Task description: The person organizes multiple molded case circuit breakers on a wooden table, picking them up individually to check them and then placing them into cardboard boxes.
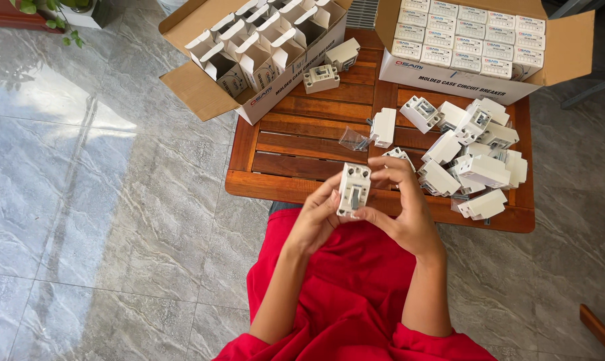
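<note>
Left hand (pixel 314 217) and right hand (pixel 401 210) both grip one white breaker (pixel 353 189), held upright above the near edge of the wooden surface (pixel 295 144). Just right of it a loose pile of breakers (pixel 473 157) lies unboxed, so plenty looks left. Far left carton (pixel 202 93) holds open empty small boxes (pixel 262 40); far right carton (pixel 570 47) is packed with closed boxes (pixel 469 37).

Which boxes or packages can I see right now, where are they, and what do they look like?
Left carton: table's far left corner, brown cardboard, flaps open, holding open small white boxes.
Right carton: far right, brown outside, white printed front, packed with closed white boxes in rows.
Clear bag: table middle, small, crumpled.
</note>
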